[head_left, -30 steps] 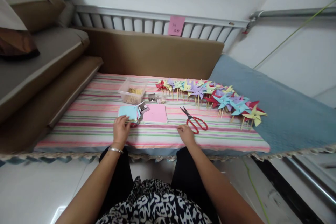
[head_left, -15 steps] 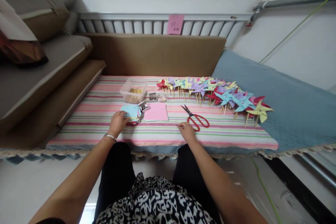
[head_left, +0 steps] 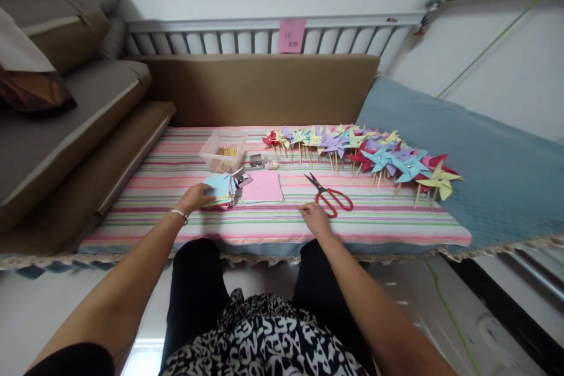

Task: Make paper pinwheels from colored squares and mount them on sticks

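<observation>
My left hand [head_left: 194, 196] is at the left edge of a stack of coloured paper squares [head_left: 219, 186], light blue on top. Its fingers are closed on the edge of the stack. My right hand [head_left: 315, 219] rests on the striped cloth [head_left: 259, 226], fingers drawn together in a pinch; whether they hold anything is too small to see. Just beside it lie scissors [head_left: 331, 196] with red handles and slightly parted blades. Between the hands is a flat pile of pink paper squares [head_left: 261, 186]. A small opened box [head_left: 241, 178] leans by the blue stack.
Behind the papers stand a clear plastic tub [head_left: 212, 160] of thin sticks, another small box [head_left: 256, 160] and a little clear bag [head_left: 271, 162]. Many paper pinwheels [head_left: 408, 167] on sticks spread along the right. Brown cushions [head_left: 83, 123] are piled at the left; a brown board [head_left: 264, 89] stands behind.
My left hand has shifted slightly left along the edge of the stack. My right hand stays by the scissors. The whole view has moved a little.
</observation>
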Motion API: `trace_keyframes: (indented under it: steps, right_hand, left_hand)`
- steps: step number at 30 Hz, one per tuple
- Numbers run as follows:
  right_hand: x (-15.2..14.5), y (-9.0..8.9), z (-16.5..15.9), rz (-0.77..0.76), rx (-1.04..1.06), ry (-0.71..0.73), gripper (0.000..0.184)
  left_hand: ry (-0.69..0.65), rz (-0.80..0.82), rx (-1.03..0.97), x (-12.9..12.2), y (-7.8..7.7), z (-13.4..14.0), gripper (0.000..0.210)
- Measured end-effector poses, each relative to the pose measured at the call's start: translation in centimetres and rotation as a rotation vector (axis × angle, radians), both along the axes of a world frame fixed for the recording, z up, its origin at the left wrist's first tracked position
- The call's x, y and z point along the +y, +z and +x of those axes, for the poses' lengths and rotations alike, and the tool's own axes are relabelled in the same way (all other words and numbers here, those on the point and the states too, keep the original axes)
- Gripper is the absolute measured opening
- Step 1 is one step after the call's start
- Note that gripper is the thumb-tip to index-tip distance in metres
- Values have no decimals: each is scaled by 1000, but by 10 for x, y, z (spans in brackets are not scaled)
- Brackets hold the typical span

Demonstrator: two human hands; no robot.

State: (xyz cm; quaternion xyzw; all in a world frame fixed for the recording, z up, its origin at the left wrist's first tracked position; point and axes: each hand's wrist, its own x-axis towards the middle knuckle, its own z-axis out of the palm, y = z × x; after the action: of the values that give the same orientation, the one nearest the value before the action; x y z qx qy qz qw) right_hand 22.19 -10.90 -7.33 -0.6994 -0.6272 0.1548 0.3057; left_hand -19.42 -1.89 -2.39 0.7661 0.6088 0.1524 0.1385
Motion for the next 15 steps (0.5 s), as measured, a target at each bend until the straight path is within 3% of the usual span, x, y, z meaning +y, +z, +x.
trace_keyframes:
  steps: [15]
  right_hand:
    - [1,-2,1,12,0,-1,16]
  left_hand:
    - [1,-61,-122,-2,5,-4,42]
